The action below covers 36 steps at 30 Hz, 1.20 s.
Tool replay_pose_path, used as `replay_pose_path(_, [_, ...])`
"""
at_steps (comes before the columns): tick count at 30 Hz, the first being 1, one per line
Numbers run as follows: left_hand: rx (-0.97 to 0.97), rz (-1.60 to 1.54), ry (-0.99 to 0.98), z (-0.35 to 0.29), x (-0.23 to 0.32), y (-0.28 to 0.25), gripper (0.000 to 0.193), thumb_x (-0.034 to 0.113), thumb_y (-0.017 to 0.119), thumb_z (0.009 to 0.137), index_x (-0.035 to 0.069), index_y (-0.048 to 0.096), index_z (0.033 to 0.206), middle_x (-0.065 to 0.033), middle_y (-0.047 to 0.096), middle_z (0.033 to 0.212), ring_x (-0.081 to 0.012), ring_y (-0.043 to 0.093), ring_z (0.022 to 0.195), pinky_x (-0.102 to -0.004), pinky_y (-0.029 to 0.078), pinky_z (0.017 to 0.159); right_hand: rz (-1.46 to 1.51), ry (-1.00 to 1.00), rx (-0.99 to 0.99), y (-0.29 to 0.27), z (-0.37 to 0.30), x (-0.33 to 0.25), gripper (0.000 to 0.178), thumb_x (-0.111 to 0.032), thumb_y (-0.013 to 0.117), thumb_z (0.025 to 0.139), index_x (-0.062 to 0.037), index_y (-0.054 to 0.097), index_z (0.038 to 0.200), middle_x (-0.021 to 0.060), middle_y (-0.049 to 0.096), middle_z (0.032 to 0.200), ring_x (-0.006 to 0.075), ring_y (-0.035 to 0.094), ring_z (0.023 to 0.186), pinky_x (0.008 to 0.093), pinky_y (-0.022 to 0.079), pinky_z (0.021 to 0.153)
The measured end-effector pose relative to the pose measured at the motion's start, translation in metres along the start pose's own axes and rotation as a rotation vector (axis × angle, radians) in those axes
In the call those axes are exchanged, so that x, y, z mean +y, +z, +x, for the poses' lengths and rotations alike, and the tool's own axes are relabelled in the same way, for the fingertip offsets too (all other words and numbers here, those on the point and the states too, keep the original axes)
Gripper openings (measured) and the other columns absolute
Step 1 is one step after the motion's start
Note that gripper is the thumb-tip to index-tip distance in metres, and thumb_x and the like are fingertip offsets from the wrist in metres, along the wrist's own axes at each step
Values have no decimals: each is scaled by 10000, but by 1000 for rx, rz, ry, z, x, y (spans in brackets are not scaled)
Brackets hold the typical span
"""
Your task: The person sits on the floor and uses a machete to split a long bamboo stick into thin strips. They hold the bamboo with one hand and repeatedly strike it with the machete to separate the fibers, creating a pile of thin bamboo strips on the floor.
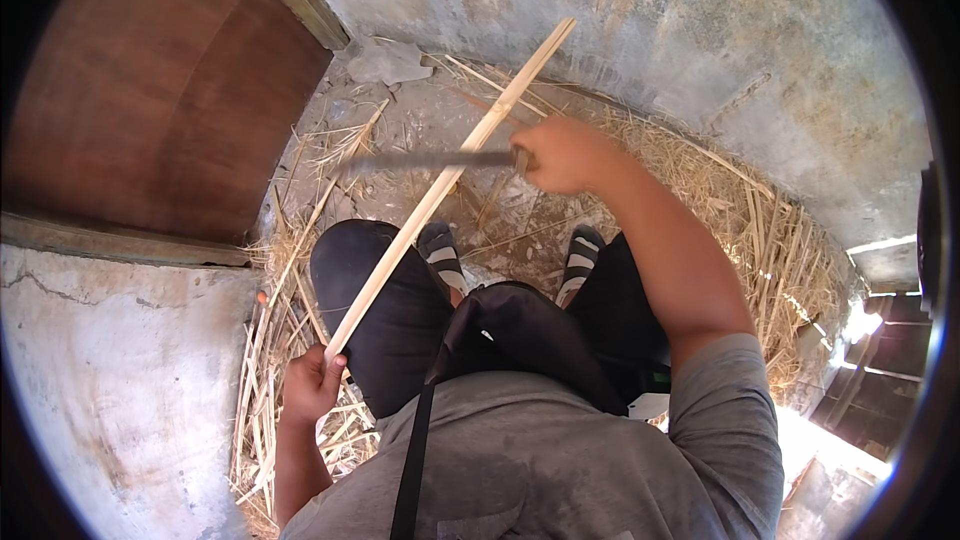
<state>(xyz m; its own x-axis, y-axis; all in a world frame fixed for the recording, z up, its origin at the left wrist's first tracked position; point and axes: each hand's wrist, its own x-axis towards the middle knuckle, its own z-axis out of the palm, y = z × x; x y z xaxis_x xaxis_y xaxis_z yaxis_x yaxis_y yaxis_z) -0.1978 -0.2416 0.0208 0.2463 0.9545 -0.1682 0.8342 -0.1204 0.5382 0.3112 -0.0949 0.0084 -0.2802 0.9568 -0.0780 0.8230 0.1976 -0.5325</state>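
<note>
My left hand [312, 385] grips the lower end of a long pale split bamboo strip [408, 230], thumb laid along it. The strip slants up and away to the right, passing over my left knee toward the far wall. My right hand [562, 154] is closed around the handle of a long-bladed knife [488, 159]. Its dark blade points left and crosses the strip above the middle; the blade is smeared by motion toward its tip. Whether the edge is cutting into the strip, I cannot tell.
Bamboo shavings [775, 240] are heaped along the wall at the right, with more thin strips [265, 390] piled at the left. A brown door panel [160, 80] stands at the upper left. Stained walls [640, 30] close in the space. My sandalled feet [580, 258] rest on the dirt floor.
</note>
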Motion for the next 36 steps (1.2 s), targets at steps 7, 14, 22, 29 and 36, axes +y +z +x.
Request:
replay_pose_path(7, [-45, -83, 5, 1, -10, 0, 395, 372, 668, 1020, 27, 617, 836, -39, 515, 543, -120, 501, 501, -324, 385, 490, 160, 286, -1, -12, 5, 36, 431, -156, 732, 763, -15, 700, 1168, 227, 719, 976, 356, 717, 931, 451, 560, 814])
replay_pose_path(14, [-144, -227, -87, 2, -7, -10, 420, 378, 651, 1036, 11, 611, 835, 41, 471, 608, -72, 414, 600, -293, 356, 530, -200, -42, -63, -5, -8, -32, 376, -183, 706, 781, -4, 706, 1112, 221, 723, 932, 373, 712, 880, 462, 549, 776])
replay_pose_path(22, [-142, -148, -80, 8, -12, -23, 435, 381, 675, 1018, 10, 633, 796, 14, 466, 576, -84, 408, 576, -316, 354, 512, 220, 429, 102, -15, -2, 55, 451, -198, 727, 786, -7, 697, 1193, 230, 731, 971, 351, 715, 914, 444, 552, 779])
replay_pose_path(29, [-161, -211, -75, 9, -23, -13, 412, 370, 671, 1018, 12, 637, 817, 7, 491, 581, -77, 433, 575, -306, 356, 516, -154, -14, 23, -15, -14, -6, 456, -154, 716, 761, 24, 693, 1180, 217, 738, 913, 312, 718, 777, 397, 557, 693])
replay_pose_path(36, [-124, -136, -47, 11, -19, -12, 377, 349, 672, 1013, 15, 645, 841, 1, 485, 555, -78, 421, 539, -316, 348, 494, 360, 414, 233, -22, -4, 81, 396, -176, 734, 782, -22, 712, 1146, 182, 735, 958, 318, 721, 874, 433, 551, 762])
